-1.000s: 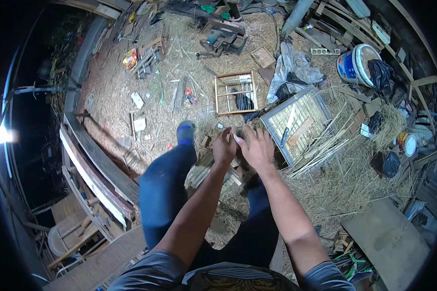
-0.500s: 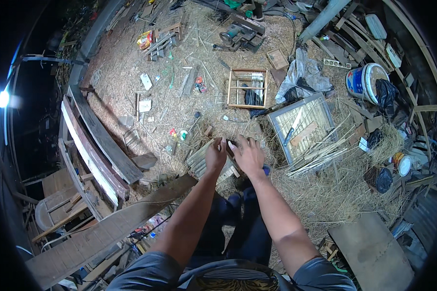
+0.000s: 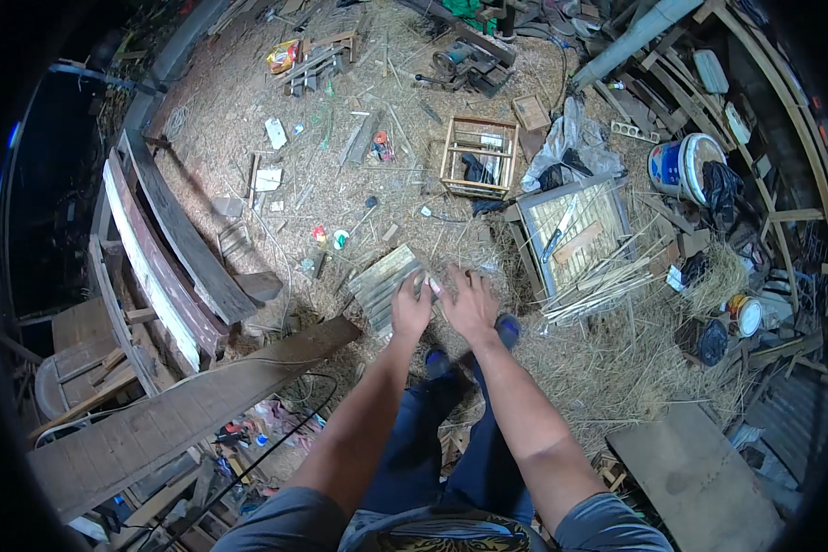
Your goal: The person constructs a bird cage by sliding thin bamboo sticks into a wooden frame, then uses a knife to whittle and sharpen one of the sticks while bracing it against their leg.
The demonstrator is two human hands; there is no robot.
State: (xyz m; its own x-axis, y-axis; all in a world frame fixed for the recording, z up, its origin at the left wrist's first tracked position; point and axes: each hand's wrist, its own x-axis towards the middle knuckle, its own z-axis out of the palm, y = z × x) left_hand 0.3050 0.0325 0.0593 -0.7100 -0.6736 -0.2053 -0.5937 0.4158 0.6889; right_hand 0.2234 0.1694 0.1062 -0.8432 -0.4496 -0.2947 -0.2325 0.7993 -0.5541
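My left hand (image 3: 411, 305) and my right hand (image 3: 465, 305) meet in the middle of the view, fingers curled toward a small pale object (image 3: 433, 287) too small to name. Just past them, a slatted wooden panel (image 3: 377, 281) lies on the litter-covered ground; whether either hand touches it I cannot tell. Below, my legs stand with the shoes (image 3: 440, 362) near the panel. Right of my hands is a framed bamboo-slat tray (image 3: 566, 262) with a knife (image 3: 554, 241), a short board and loose strips on it.
An open wooden frame (image 3: 447, 156) stands ahead. Long leaning planks (image 3: 179, 230) line the left, and a board (image 3: 97, 455) crosses lower left. A white bucket (image 3: 672, 170), straw (image 3: 708, 281) and a sheet (image 3: 690, 474) are at right. A metal machine (image 3: 455, 64) sits farther back.
My left foot has come in from farther left, so both feet now stand closer together. The view has shifted, showing more of the slatted panel beyond my hands. My hands remain together.
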